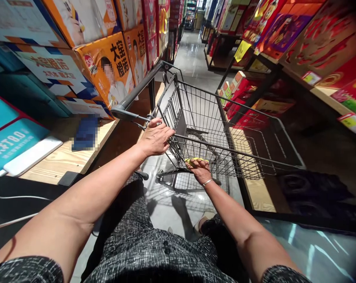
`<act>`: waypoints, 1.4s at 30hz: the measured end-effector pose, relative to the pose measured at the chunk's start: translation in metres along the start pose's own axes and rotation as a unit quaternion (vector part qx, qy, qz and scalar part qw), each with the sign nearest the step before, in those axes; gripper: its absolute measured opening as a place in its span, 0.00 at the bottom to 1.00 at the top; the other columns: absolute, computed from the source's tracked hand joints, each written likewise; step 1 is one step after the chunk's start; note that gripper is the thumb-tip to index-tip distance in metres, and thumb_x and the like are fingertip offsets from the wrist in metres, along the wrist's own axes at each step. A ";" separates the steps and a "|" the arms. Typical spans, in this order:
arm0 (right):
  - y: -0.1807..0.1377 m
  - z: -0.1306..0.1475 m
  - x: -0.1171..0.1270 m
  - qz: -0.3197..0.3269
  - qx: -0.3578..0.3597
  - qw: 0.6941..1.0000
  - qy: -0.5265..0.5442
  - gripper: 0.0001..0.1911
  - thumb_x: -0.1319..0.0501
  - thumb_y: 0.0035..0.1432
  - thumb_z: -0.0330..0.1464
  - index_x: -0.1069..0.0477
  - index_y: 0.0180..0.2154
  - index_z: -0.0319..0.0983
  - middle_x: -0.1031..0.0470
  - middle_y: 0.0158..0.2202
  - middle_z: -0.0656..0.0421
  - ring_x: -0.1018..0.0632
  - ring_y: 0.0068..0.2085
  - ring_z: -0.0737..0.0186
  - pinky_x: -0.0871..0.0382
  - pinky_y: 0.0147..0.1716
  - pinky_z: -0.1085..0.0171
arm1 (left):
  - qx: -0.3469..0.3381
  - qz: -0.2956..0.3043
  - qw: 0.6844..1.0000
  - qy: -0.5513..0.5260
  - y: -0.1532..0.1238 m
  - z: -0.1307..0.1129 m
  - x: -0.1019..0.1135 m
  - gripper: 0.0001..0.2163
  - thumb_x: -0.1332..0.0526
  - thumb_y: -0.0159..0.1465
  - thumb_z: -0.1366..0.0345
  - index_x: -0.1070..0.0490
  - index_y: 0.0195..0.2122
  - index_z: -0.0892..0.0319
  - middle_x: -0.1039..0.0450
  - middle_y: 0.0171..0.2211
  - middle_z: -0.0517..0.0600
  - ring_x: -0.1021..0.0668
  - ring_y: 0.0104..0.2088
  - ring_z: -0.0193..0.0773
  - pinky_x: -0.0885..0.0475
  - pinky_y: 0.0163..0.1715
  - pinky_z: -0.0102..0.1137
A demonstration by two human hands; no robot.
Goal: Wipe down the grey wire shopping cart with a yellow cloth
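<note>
A grey wire shopping cart (239, 147) stands across the aisle in front of me, its basket pointing right. My left hand (156, 137) is closed around the top of the cart's frame, near the corner by the handle (139, 92). Lower down, against the wire side of the basket, my right hand (199, 169) presses a yellow cloth (195, 160). Its fingers are bent over the cloth, which is mostly covered by them. No goods show inside the basket.
Stacked orange drink cartons (107, 70) rise on the left. On a wooden shelf edge lie a white power bank (33, 155) with a cable and a blurred dark blue item (85, 133). Red gift boxes (251, 116) fill the right shelves. The tiled aisle (191, 49) runs ahead.
</note>
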State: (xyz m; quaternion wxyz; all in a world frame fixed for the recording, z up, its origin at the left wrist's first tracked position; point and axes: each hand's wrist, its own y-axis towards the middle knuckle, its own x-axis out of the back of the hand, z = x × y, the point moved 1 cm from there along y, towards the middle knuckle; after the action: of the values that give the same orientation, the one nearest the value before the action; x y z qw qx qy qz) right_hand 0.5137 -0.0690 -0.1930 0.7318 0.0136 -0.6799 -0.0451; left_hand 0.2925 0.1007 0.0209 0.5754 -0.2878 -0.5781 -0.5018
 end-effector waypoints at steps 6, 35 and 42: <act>0.022 0.053 0.034 -0.044 0.107 0.993 0.025 0.22 0.47 0.70 0.32 0.29 0.58 0.61 0.27 0.60 0.62 0.33 0.60 0.52 0.39 0.56 0.52 | 0.003 -0.007 1.000 0.002 -0.008 -0.005 0.003 0.15 0.41 0.59 0.68 0.27 0.48 0.60 0.23 0.41 0.55 0.25 0.48 0.52 0.43 0.62 0.46; -0.002 0.055 0.107 -0.392 0.102 0.913 -0.052 0.17 0.36 0.64 0.35 0.23 0.53 0.57 0.24 0.51 0.58 0.33 0.55 0.54 0.41 0.57 0.52 | 0.064 -0.018 0.998 -0.009 -0.044 -0.066 0.026 0.25 0.40 0.62 0.66 0.35 0.62 0.64 0.28 0.57 0.61 0.28 0.56 0.54 0.46 0.62 0.50; -0.039 0.037 0.120 -0.372 -0.006 0.928 0.017 0.26 0.40 0.59 0.25 0.25 0.56 0.52 0.28 0.54 0.55 0.34 0.54 0.52 0.38 0.52 0.53 | 0.060 0.005 0.997 -0.046 -0.030 -0.069 0.002 0.27 0.36 0.60 0.61 0.35 0.62 0.57 0.29 0.59 0.56 0.29 0.55 0.54 0.40 0.55 0.48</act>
State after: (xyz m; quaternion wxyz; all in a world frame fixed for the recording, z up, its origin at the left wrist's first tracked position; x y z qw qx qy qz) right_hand 0.4832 -0.1161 -0.0738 0.6742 0.2621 -0.6128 -0.3180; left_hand 0.2908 0.0274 0.0036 0.5672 -0.2785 -0.6317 -0.4491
